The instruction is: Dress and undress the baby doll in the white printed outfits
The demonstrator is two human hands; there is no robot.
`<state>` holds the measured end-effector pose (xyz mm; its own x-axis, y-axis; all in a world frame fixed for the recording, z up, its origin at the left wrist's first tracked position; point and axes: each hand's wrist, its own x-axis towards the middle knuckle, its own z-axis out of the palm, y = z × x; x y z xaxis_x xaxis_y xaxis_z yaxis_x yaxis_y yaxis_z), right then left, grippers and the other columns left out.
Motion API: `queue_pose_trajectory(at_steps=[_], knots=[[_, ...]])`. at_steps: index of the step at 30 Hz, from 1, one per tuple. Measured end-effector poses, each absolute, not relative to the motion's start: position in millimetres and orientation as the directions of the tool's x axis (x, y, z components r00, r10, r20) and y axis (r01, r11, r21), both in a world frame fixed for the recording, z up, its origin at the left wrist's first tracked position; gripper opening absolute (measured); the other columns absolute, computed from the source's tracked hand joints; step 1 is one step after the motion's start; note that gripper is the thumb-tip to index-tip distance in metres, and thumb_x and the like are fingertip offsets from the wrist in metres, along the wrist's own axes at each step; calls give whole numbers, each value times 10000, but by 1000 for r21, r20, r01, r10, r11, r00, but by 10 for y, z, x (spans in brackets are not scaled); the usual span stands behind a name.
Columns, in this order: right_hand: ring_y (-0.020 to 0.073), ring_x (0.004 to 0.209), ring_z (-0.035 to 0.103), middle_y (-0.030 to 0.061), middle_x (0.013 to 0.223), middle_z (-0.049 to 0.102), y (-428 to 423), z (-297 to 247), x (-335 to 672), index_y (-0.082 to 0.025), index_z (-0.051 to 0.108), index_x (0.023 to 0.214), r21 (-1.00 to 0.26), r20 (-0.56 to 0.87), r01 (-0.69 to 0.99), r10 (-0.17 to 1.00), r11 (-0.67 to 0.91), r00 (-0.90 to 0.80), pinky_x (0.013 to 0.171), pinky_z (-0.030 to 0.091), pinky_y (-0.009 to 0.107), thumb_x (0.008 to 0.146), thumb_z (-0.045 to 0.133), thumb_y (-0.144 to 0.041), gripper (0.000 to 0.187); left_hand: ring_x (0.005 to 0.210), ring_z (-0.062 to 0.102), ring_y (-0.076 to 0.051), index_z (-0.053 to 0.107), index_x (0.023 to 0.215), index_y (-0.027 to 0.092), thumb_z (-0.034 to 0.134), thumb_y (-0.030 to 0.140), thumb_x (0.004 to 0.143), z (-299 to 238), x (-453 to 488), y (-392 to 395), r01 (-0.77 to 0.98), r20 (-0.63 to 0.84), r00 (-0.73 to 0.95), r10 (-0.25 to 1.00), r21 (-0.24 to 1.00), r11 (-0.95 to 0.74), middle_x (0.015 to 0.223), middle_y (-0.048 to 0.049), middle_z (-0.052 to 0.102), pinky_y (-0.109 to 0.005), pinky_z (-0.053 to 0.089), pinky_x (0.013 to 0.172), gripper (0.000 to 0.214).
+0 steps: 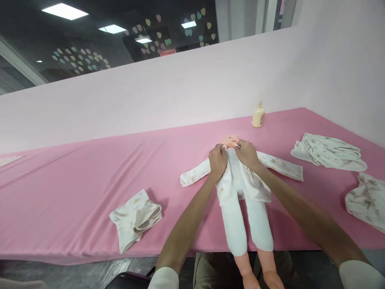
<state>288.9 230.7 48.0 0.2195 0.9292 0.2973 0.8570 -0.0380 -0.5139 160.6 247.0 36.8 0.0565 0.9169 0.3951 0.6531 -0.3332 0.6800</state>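
A baby doll (240, 224) lies on its back on the pink table (90, 176), head away from me, bare feet hanging over the near edge. It wears white leggings and an open white printed shirt (255, 180) with its sleeves spread out to both sides. My left hand (217, 160) pinches the shirt's collar at the doll's left shoulder. My right hand (246, 153) pinches the collar on the other side, just below the doll's chin. Both hands are closed on the fabric and hide most of the doll's face.
A cream lotion bottle (258, 115) stands at the back by the pale pink wall. A folded printed garment (135, 218) lies at the near left. Two crumpled printed garments lie on the right, one farther back (329, 151) and one at the frame edge (367, 200).
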Motion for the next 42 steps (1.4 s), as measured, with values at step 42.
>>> queue_pose_trajectory(at_steps=[42], knots=[[174,739,563,27,743,662,2280,500,2858,-189,600,696,-693,310,721,912,24,267,678,360,271,788,472,-122,171,725,568,-143,604,757,205,512,100,813,329,1641,2578,545,459,217,862,676,-497,811,12,698,-268,399,718,151]])
